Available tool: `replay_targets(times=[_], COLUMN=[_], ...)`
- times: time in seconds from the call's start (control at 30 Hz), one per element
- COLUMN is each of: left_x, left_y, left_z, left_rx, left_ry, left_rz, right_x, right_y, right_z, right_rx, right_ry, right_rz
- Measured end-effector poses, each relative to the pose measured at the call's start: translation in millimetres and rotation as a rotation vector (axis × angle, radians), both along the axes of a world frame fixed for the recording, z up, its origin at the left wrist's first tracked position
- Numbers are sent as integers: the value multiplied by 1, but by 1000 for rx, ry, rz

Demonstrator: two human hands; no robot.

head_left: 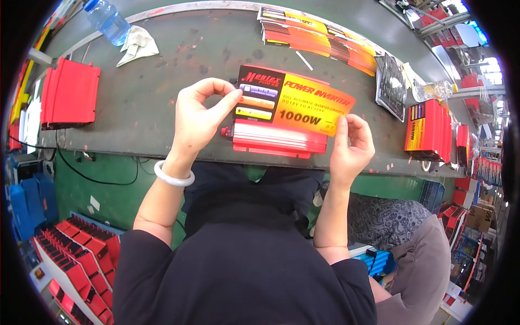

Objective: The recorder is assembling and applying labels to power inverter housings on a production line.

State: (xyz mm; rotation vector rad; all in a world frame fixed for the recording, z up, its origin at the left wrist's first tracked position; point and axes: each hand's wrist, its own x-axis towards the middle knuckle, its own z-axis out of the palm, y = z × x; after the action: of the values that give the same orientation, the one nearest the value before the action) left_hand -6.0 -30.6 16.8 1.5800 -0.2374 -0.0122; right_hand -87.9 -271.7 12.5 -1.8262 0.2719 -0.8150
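A wide label [311, 97], black at the left and yellow to orange at the right, is stretched between my hands. My left hand [199, 111] pinches its left edge between thumb and forefinger. At its lower right corner, my right hand [352, 143] grips it the same way. Under the label lies a red finned inverter case [279, 140], near the front edge of the workbench [189, 70]. The label hides the upper part of the case. I cannot tell whether the two touch.
Stacked labels [309, 32] lie at the bench's back, with dark printed sheets [391, 86] to their right. A red case [70, 92] stands left, a labelled red case [430, 132] right. A water bottle [110, 23] and cloth [137, 46] sit back left. Another person [422, 265] sits close on my right.
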Motion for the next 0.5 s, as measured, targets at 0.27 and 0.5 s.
replay_targets(times=[0.27, 0.5], left_x=[3, -4], left_y=[3, 2], left_z=[-10, -14], left_rx=[38, 73], left_ry=[84, 119], left_rz=[-37, -58], right_x=[-3, -9], right_y=[-4, -9], right_z=[2, -2], right_rx=[31, 41], right_ry=[82, 119], right_rz=[53, 76])
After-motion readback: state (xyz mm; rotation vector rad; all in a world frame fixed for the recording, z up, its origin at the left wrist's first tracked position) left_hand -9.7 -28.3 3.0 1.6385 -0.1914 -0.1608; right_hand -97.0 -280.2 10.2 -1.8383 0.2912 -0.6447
